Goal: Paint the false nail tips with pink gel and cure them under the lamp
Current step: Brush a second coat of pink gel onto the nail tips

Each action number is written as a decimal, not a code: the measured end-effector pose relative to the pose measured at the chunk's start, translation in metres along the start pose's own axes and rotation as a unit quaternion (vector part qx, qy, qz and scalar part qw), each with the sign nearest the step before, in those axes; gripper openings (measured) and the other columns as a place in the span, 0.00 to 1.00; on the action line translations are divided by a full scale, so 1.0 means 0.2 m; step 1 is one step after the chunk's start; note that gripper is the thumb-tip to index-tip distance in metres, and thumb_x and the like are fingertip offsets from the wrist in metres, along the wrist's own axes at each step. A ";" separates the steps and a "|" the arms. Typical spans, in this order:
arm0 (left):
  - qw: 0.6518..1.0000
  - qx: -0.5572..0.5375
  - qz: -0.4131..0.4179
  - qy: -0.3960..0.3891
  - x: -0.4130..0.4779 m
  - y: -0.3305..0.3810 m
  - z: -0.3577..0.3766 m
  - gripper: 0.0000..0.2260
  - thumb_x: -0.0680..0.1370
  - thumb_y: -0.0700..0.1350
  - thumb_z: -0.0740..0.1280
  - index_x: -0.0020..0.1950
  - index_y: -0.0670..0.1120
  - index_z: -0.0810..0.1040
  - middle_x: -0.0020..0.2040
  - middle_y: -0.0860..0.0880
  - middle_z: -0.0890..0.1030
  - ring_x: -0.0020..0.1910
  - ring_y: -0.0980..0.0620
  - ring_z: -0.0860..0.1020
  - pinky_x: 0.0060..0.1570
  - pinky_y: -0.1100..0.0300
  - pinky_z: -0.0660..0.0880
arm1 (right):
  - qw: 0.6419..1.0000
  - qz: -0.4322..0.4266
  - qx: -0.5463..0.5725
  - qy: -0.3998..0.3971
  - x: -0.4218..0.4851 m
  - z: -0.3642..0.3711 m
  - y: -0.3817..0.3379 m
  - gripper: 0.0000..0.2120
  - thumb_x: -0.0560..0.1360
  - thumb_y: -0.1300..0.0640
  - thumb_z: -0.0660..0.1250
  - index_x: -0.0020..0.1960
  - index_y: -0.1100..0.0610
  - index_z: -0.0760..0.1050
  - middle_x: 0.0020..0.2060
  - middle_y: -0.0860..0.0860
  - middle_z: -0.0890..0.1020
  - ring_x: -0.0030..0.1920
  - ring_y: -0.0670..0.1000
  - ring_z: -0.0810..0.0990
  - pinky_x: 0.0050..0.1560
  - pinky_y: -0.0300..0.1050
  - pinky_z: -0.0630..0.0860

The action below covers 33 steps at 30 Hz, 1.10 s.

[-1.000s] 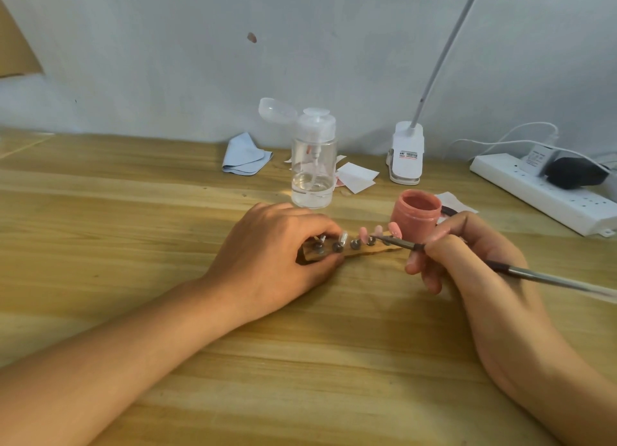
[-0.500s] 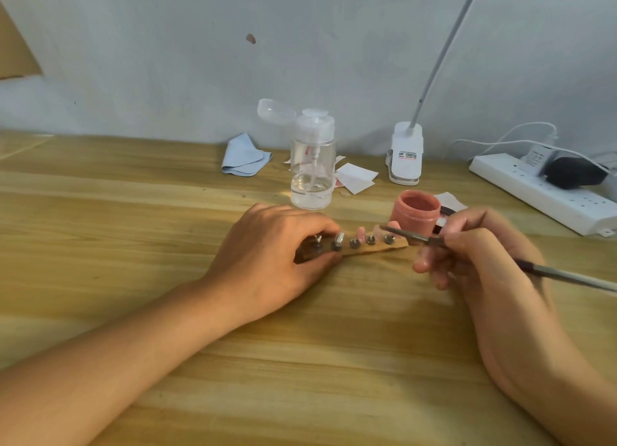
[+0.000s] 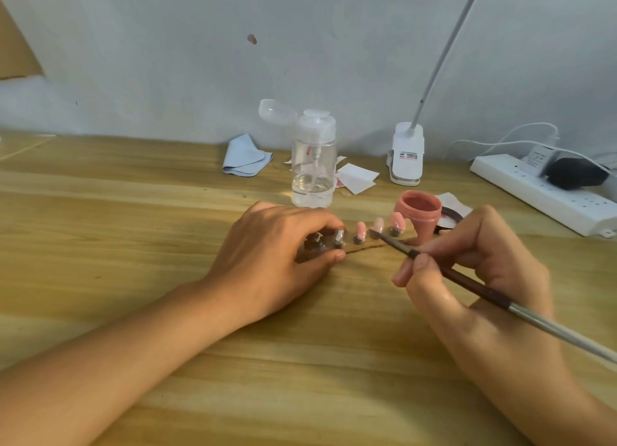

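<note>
- Since half a second ago the right hand (image 3: 474,272) has come a little closer to the person, and the brush (image 3: 484,293) has shifted its bristles leftward along the row, away from the pink gel jar (image 3: 419,208).
- That hand pinches the brush like a pen. The bristles are at the base of the middle one of the three pink false nail tips (image 3: 378,224); whether they touch it, I cannot tell.
- On the table (image 3: 133,211), the left hand (image 3: 277,255) grips the left end of the holder strip (image 3: 354,249) with curled fingers.
- The row runs left to right, from the left hand toward the jar.
- Two clear tips (image 3: 339,237) stand left of the bristles, just beside the left fingers, so I judge the next stroke goes leftward, with little room there.
- Behind the jar stands the lamp (image 3: 406,155), well apart from the strip.
</note>
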State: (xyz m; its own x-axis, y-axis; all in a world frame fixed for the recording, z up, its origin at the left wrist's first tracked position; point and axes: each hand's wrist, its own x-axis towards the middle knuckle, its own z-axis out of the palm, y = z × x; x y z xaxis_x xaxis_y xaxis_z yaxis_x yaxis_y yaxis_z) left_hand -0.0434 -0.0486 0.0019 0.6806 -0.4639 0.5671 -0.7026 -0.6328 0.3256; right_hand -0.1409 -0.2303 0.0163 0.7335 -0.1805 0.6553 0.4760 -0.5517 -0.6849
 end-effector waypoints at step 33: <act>1.000 -0.011 0.015 0.003 0.00 0.00 -0.01 0.09 0.74 0.54 0.72 0.52 0.56 0.82 0.42 0.60 0.82 0.41 0.59 0.78 0.49 0.56 0.70 | 0.999 0.011 -0.020 -0.035 0.01 0.01 0.02 0.05 0.70 0.56 0.67 0.40 0.52 0.71 0.34 0.49 0.82 0.40 0.50 0.82 0.33 0.39 0.72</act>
State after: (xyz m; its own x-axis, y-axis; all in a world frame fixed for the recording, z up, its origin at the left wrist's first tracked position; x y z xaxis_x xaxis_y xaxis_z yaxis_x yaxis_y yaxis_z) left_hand -0.0443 -0.0472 0.0025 0.6584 -0.4786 0.5808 -0.7268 -0.6048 0.3255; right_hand -0.1360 -0.2312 0.0132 0.7767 -0.1358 0.6150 0.4404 -0.5810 -0.6845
